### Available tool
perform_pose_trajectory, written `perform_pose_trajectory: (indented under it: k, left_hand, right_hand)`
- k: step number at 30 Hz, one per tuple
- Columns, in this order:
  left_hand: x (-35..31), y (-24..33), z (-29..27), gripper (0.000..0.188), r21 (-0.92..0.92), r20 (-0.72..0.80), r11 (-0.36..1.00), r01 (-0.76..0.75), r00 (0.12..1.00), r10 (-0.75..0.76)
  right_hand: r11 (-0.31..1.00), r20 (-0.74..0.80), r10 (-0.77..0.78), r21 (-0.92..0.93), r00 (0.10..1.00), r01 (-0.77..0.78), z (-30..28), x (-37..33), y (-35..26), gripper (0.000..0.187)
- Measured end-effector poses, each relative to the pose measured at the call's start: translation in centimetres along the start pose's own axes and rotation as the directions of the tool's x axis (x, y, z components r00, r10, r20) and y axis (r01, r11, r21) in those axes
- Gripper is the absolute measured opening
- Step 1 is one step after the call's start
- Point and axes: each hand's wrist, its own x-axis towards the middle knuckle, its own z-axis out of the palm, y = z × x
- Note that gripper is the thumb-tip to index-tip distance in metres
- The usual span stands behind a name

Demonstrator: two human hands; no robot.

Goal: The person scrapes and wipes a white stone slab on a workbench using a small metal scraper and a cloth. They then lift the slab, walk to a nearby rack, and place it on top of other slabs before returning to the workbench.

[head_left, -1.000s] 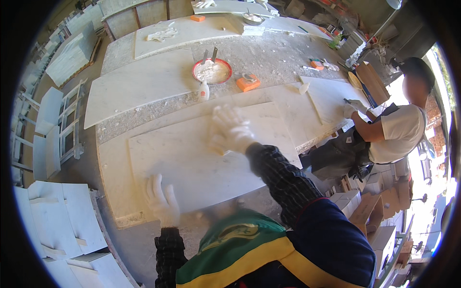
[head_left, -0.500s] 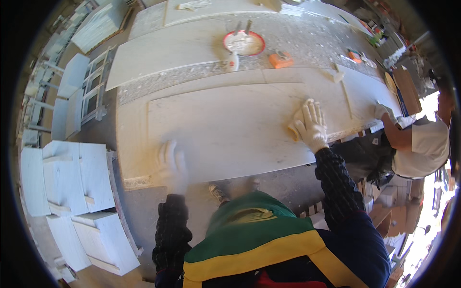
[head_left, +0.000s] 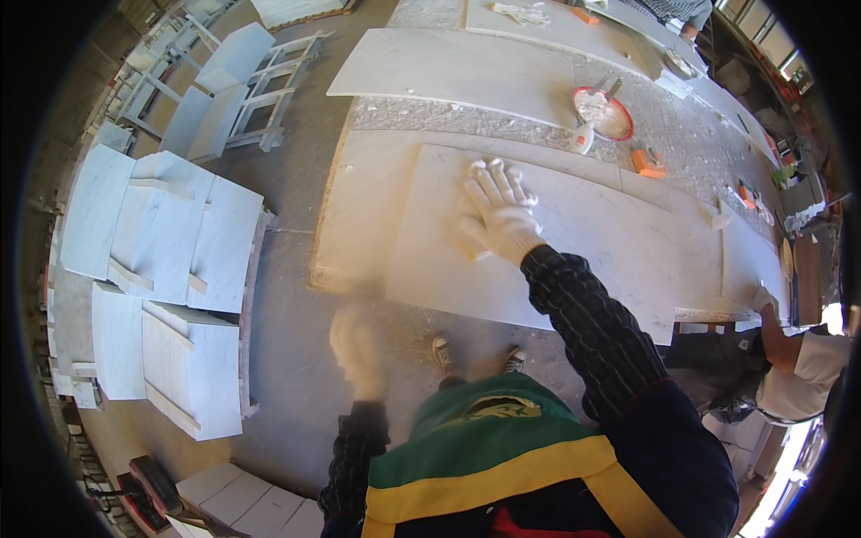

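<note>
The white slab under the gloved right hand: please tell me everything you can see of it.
The white stone slab is a long, flat, rectangular panel that looks like pale marble with faint grey veins. It lies flat on a larger slab on the work table, its near edge overhanging toward the person. The right hand, in a white knit glove, rests flat on it with fingers spread. A co-worker's gloved hand touches its far right corner. The blurred left hand hangs clear of it.

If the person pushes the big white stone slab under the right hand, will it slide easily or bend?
The stone slab looks thick and rigid, so it probably will not bend. It lies flat on the workbench, likely heavy, so sliding needs force. The gloved right hand rests flat on it.
</note>
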Motion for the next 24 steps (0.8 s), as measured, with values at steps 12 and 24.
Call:
perform_pose_trajectory:
  k: [12,24]
  left_hand:
    - [0.3,-2.0,-1.8,0.042,-0.061,-0.079,0.991,0.118,0.989,-0.122]
    - [6.6,8.9,8.0,0.035,-0.258,0.335,0.962,-0.088,0.926,0.174]
  right_hand:
    - [0.891,-0.182,-0.449,-0.011,0.875,0.454,3.6,-3.2,-12.9,0.064]
    - [0.996,0.084,-0.055,-0.059,0.995,0.06,-3.4,-19.7,2.3,0.055]
